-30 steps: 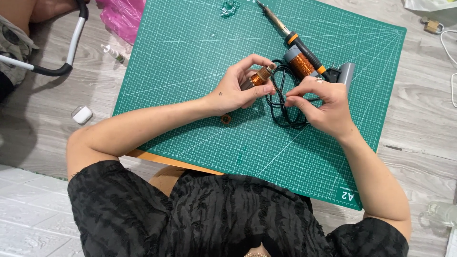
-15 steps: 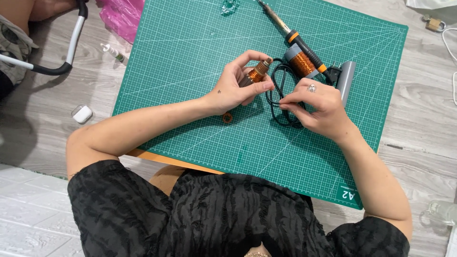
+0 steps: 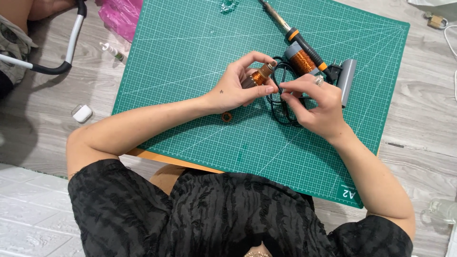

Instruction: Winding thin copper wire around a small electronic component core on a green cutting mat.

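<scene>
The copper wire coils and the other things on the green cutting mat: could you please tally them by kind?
Copper wire coils: 2, a small coil pinched by the left hand with the right hand at its tip, and a larger spool.
Soldering iron: 1
Black cord: 1
Grey block: 1
Small brown ring: 1
Total: 6

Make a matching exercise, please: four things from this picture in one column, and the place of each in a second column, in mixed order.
Things:
1. small copper coil
2. soldering iron
3. white case
4. pink bag

Places:
A. on the grey floor, left of the green mat
B. at the mat's top left corner, partly off it
C. between the fingers of the left hand, with the right hand touching it
D. lying slantwise near the top of the mat

Pairs: 1-C, 2-D, 3-A, 4-B
</scene>
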